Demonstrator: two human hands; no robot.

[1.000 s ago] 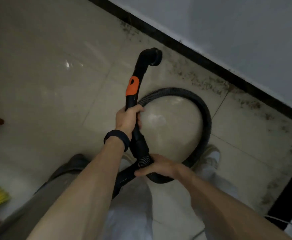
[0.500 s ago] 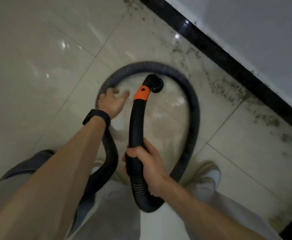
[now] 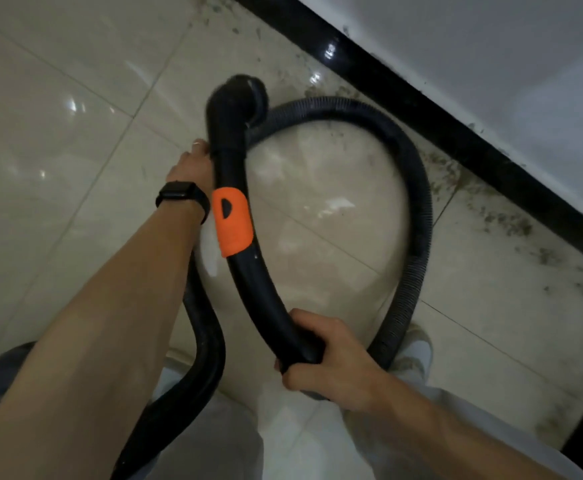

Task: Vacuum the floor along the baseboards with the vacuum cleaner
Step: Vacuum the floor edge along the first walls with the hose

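The floor (image 3: pixel 75 133) is pale glossy tile, and it meets a grey wall (image 3: pixel 490 46) at a black baseboard (image 3: pixel 456 126) that runs slantwise across the upper right. Grit (image 3: pixel 504 220) lies in a dark scatter on the tiles just beside the baseboard, so by the look of it that strip has not been cleaned.

The vacuum's ribbed hose (image 3: pixel 418 202) curls in 1 wide loop over the floor near the baseboard, passing a pale shoe (image 3: pixel 418 351) on the right. Its rigid curved handle (image 3: pixel 234 161) is held up in front of the person. The open mouth (image 3: pixel 245 95) is at the far end, with no floor tool on it.

The grip has been swapped within the last second. 1 s ago the left hand held the handle below the orange band and the right hand pinched the hose cuff. Half a second ago the left hand had let go and was spread open. Now the right hand (image 3: pixel 324 355) is wrapped firmly round the handle's lower end and carries it. The left hand (image 3: pixel 193 168), with a black watch (image 3: pixel 182 195) at the wrist, is up against the handle above the orange band (image 3: pixel 231 221). It is mostly hidden behind the tube, so I cannot tell whether its fingers close round it or only touch it.

I take this as re-gripping rather than cleaning — the mouth appears clear of the floor. It would have to come down toward the grit by the baseboard before any suction counts.
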